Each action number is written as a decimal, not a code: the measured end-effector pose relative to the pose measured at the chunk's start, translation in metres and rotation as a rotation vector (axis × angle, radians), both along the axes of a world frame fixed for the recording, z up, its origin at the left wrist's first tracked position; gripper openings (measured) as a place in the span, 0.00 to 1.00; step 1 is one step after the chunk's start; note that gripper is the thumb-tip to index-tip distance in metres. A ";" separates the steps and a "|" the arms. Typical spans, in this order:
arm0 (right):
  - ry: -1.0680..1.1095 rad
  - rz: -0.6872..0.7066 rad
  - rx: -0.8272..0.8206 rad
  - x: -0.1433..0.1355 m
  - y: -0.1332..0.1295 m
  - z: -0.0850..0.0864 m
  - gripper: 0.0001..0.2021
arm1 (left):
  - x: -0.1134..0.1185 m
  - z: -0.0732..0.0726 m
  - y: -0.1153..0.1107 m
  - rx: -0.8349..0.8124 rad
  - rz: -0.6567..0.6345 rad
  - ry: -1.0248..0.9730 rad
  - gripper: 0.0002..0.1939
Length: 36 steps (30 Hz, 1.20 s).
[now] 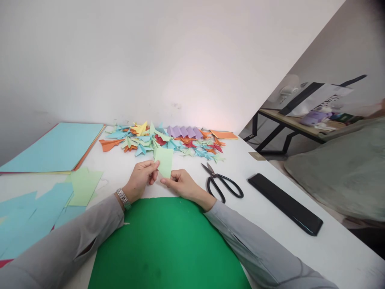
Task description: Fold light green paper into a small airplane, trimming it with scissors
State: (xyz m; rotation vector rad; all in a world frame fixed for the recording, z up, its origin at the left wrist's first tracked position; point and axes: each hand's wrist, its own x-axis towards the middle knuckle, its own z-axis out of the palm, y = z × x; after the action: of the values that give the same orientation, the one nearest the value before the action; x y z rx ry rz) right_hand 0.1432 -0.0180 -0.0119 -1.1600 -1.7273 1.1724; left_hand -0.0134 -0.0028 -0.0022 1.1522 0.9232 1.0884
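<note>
A light green sheet of paper (165, 161) is held upright between my two hands, above the far edge of a green mat (171, 245). It shows a crease near its left side. My left hand (142, 175), with a metal watch on the wrist, pinches the sheet's left edge. The lower right corner is gripped by my right hand (181, 184), thumb in front. Just beyond the sheet lies a pile of small folded paper pieces (144, 138) in several colours. Black-handled scissors (221, 178) rest to the right of my right hand, blades partly apart.
Large blue sheets (63, 144) are stacked at the far left, with loose blue pieces (18, 224) and green pieces (86, 186) nearer. A pleated purple paper (184, 132) stands by the wall. A long black case (284, 204) lies right. Beyond the table's edge is a person's clothed body (339, 168).
</note>
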 end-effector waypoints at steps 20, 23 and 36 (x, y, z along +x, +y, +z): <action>0.147 0.120 -0.100 0.004 -0.001 0.004 0.21 | -0.001 0.003 -0.001 -0.032 -0.044 -0.007 0.16; 0.144 0.115 -0.089 0.003 -0.001 0.004 0.21 | -0.001 0.004 -0.001 -0.039 -0.044 -0.026 0.17; 0.022 -0.068 0.049 0.000 0.000 -0.004 0.26 | -0.002 0.001 0.001 -0.023 0.009 -0.075 0.17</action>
State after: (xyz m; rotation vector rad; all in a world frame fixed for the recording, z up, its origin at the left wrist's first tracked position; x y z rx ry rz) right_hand 0.1434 -0.0176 -0.0159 -1.1633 -1.6779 1.0921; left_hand -0.0153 -0.0022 -0.0011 1.0820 0.8811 1.1187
